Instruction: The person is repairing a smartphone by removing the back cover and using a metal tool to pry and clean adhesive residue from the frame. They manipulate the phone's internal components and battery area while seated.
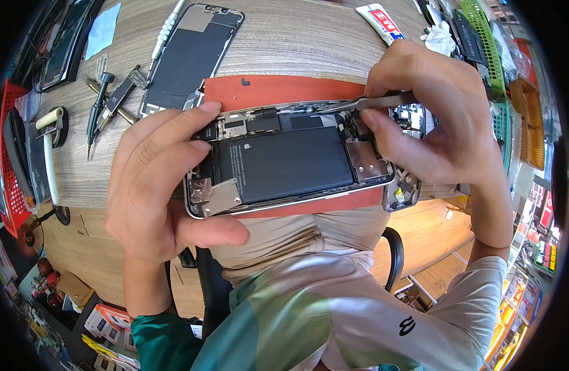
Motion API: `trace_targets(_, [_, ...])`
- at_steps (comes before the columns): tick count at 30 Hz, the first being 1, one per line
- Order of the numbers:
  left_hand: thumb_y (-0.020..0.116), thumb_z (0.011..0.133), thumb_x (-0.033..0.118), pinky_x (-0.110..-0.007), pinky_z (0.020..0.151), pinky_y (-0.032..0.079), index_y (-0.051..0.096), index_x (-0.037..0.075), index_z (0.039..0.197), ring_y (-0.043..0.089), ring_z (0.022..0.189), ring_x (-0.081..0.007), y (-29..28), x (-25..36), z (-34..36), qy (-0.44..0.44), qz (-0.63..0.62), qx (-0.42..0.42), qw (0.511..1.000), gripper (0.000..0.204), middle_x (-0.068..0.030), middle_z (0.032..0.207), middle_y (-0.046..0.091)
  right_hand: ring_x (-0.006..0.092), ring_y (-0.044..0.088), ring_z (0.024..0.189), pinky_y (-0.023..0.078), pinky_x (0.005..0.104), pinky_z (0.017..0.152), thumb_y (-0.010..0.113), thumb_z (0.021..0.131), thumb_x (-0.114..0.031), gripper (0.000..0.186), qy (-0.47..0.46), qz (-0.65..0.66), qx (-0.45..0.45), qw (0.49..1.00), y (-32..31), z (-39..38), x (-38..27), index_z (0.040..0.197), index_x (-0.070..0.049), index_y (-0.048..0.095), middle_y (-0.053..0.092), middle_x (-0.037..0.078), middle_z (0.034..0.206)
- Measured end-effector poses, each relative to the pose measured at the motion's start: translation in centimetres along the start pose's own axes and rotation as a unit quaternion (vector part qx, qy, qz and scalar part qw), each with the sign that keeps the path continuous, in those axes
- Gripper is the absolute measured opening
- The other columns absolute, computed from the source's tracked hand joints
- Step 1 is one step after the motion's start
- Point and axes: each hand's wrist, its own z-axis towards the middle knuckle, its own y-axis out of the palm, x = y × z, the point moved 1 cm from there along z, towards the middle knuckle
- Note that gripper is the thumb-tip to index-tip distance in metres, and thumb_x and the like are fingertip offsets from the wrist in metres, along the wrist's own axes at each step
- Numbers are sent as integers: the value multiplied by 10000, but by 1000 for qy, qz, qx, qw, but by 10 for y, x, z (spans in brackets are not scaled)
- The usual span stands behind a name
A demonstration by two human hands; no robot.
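Note:
An opened smartphone point(284, 164), its black battery and metal brackets bare, is held sideways over a red mat point(278, 86). My left hand point(161, 173) grips its left end, fingertips on the upper corner and thumb below the lower edge. Pinched between thumb and fingers of my right hand point(426, 111) are metal tweezers point(377, 101). Their tips reach down to the phone's upper inner edge; whether they grasp a part there, I cannot tell. Behind my right hand lies another phone housing point(403, 188), partly hidden.
A detached phone screen point(195, 52) lies at the back left beside a white pen-like tool point(165, 34). Screwdrivers point(99, 111) rest to its left. A white tube point(381, 23) lies at the back right, near green baskets point(485, 43). A red basket point(12, 154) stands far left.

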Motion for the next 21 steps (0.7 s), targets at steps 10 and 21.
trace_targets(10, [612,941,734,-516,988,535,588,-54,1165,696,1052,-414,3,-1,1,10,-9,11,1000,820,-340,1191,745,239,656,670,498,311,586,762,738,43,246,-8,-18,5,1000,-6,1,-1,965,21,668,659,115,825])
trace_targets(21, [620,943,721,-511,980,536,584,-53,1188,691,1052,-413,1,-1,1,7,-4,5,1000,813,-342,1190,743,229,653,685,517,310,610,754,766,34,239,46,9,3,999,0,1,-8,987,16,664,670,109,867])
